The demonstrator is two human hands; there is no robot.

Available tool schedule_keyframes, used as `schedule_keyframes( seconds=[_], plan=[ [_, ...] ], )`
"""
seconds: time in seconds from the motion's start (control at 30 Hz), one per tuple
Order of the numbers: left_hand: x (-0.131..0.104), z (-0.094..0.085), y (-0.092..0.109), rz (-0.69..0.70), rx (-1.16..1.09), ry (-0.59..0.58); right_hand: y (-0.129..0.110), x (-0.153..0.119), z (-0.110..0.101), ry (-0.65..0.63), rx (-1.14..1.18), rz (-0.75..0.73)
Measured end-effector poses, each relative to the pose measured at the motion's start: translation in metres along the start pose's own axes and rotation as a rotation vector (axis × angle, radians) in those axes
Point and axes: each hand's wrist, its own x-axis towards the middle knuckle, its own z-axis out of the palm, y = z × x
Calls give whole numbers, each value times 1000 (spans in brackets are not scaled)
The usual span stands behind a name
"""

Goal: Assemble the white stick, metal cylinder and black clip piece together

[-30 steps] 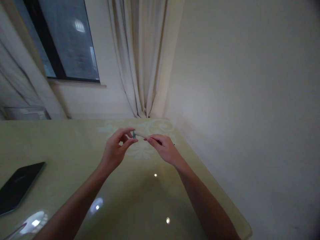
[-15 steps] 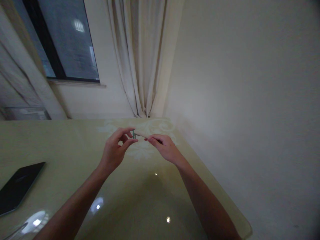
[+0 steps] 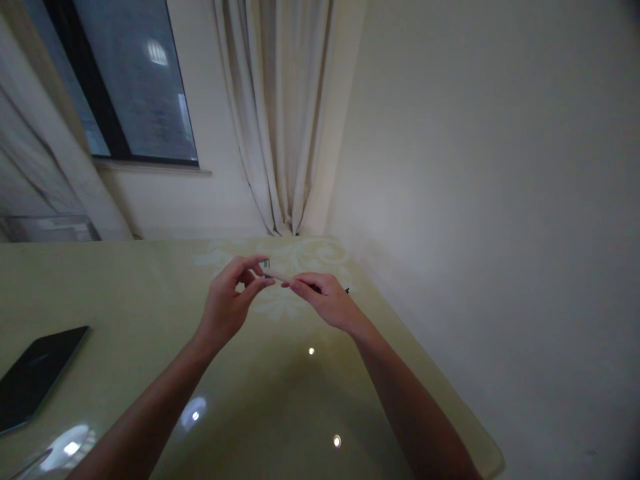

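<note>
My left hand (image 3: 235,287) pinches a small greenish piece (image 3: 267,264) between thumb and fingertips, above the far part of the table. From the right, my right hand (image 3: 320,293) grips a thin, pale stick-like object (image 3: 280,275). Its left end overlaps the small piece; whether the two touch is too small to tell. A dark tip (image 3: 347,291) shows just past the back of my right hand.
The glossy greenish table (image 3: 260,380) has a floral pattern near its far edge. A dark flat tablet-like object (image 3: 40,373) lies at the left. Curtains (image 3: 280,120), a window (image 3: 135,80) and a pale wall (image 3: 475,200) stand beyond.
My right hand has shifted slightly left, bringing the pale object further over the small greenish piece. The dark tip behind my right hand shows more. My left hand has hardly moved.
</note>
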Motion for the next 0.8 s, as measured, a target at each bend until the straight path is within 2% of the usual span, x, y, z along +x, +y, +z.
schedule_keyframes(
  seconds=[0.13,0.3,0.47,0.6,0.8],
  plan=[
    [0,0,-1,-10,0,-5,2,1,0,78,-10,10],
    [-1,0,-2,-25,-3,-11,3,1,1,7,10,1],
    [-2,2,-2,-35,-19,-13,4,2,3,99,5,20],
    [-2,3,-2,-19,-13,-44,3,3,5,59,27,-2],
    [-3,3,-2,-20,-11,-47,4,2,3,133,-19,47]
  ],
)
